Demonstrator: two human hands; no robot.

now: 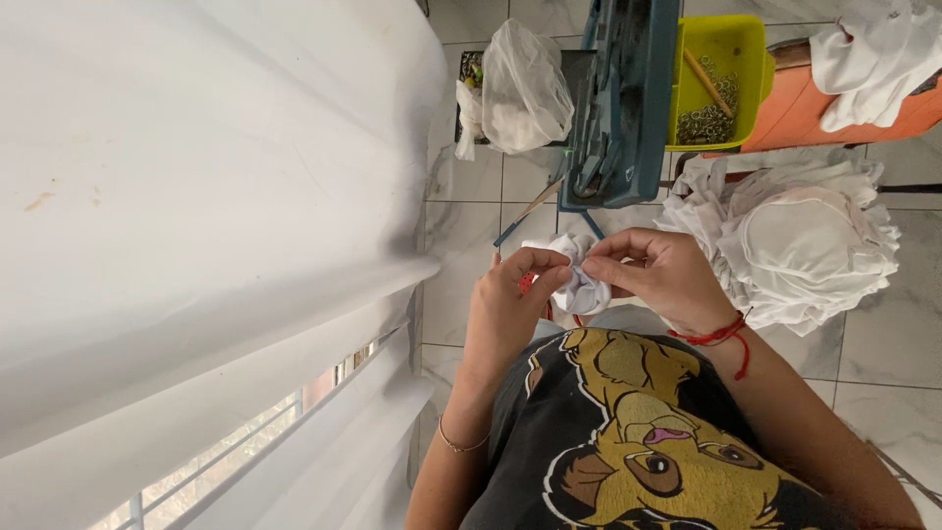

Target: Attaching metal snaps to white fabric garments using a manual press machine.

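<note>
cloth piece (581,285): we see soft, matt white fabric, centre frame
bin (726,49): glossy yellow plastic, upper right
floor (471,211): we note polished marbled tile

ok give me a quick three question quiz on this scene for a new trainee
1. True or false: both hands pinch the same bunched white cloth.
2. What colour is the tray holding the metal rings?
A. yellow
B. blue
C. black
3. Fill in: the right hand wears a red ___ at the wrist.

Key:
1. True; the left hand and right hand both grip it.
2. A
3. string bracelet
</note>
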